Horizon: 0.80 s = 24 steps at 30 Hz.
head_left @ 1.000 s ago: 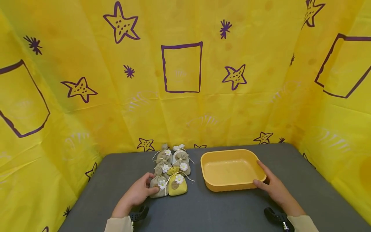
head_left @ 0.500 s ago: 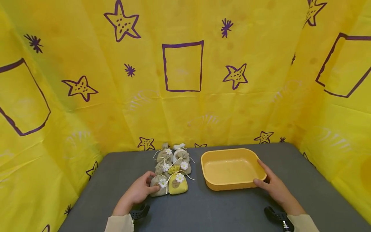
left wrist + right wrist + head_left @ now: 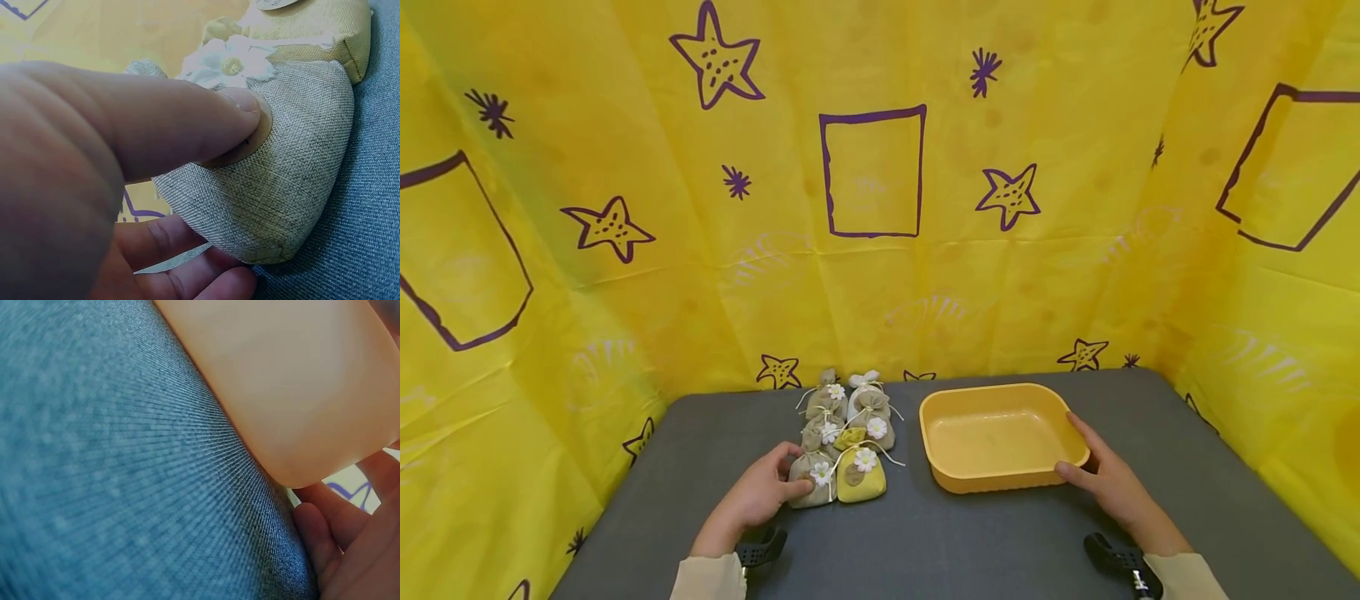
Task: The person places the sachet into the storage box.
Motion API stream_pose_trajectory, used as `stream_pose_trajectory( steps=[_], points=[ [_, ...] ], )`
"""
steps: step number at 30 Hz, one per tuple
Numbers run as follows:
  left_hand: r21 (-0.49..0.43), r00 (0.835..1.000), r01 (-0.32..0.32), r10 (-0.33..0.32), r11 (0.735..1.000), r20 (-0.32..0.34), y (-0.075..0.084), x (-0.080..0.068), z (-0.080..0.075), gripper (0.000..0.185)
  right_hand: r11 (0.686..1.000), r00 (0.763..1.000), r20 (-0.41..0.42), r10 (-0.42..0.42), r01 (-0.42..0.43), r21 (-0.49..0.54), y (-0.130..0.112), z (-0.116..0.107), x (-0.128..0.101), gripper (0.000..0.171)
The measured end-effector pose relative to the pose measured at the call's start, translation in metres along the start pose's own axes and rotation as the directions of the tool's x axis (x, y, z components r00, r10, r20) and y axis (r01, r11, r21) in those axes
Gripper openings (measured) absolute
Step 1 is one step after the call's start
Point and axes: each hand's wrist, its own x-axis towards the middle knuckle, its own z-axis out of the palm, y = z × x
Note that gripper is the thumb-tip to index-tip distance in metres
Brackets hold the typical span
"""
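Left hand (image 3: 763, 490) pinching, right hand (image 3: 1108, 483) gripping; both arms (image 3: 715, 537) angled inward.

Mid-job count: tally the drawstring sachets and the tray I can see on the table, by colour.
Beige-grey sachets: 4
White sachet: 1
Yellow sachet: 1
Yellow-orange tray: 1
Total in view: 7

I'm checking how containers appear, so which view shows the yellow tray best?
The head view: the yellow tray appears nearly whole, interior included, with the right hand at one end. The right wrist view shows only part of its outside; the left wrist view, none.
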Motion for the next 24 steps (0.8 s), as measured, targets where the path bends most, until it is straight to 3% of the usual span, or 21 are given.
stream_pose_trajectory(
  steps=[7, 12, 19, 24],
  points=[
    [-0.024, 1.000, -0.003, 0.002, 1.000, -0.020, -0.002, 0.001, 0.002, 0.051, 1.000, 1.000, -0.010, -0.025, 0.025, 0.007, 0.006, 0.001, 0.000, 0.085],
    [-0.073, 0.998, 0.036, -0.040, 0.997, -0.051, -0.005, 0.001, 0.001, 0.047, 0.999, 0.999, -0.007, -0.038, 0.038, 0.022, 0.003, 0.001, 0.000, 0.085],
    [-0.161, 0.994, 0.028, -0.044, 0.986, -0.096, -0.004, -0.008, -0.017, 0.048, 0.998, 0.998, -0.022, -0.054, 0.055, 0.032, 0.002, 0.002, -0.002, 0.077],
    [-0.216, 0.993, 0.002, -0.028, 0.976, -0.115, 0.008, -0.016, -0.027, 0.057, 0.997, 0.997, -0.026, -0.079, 0.079, 0.013, -0.001, 0.003, -0.004, 0.066]
  ],
)
